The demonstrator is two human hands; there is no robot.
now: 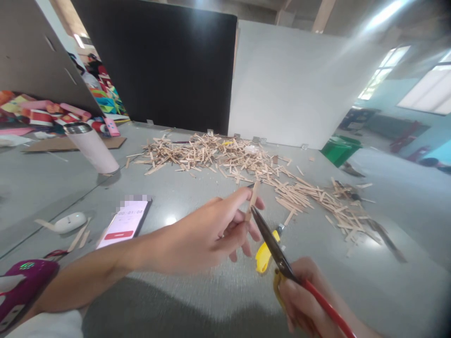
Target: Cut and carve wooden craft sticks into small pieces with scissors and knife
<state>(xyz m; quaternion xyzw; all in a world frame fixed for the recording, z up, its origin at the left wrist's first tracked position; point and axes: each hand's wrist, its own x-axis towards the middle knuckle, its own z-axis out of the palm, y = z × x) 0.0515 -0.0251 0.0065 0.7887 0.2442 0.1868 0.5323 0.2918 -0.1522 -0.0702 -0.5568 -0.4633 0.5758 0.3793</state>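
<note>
Closest in, the right hand [303, 293], low on the right, wraps its fingers round the handles of red-handled scissors [278, 256], and the blades angle up to the wooden stick [253, 199]. That stick's pinched, tilted, in the left hand [225, 230], which reaches in from the left, wrist roughly level, fingers curled. Just beyond the scissors, there's the yellow-handled tool [268, 251] on the counter [190, 300]. Left, the phone [125, 220] shows a timer, seemingly 00:01:08, its top pixelated. Farther back sprawls the stick pile [211, 155], before black [169, 65] and white panels [292, 84].
</note>
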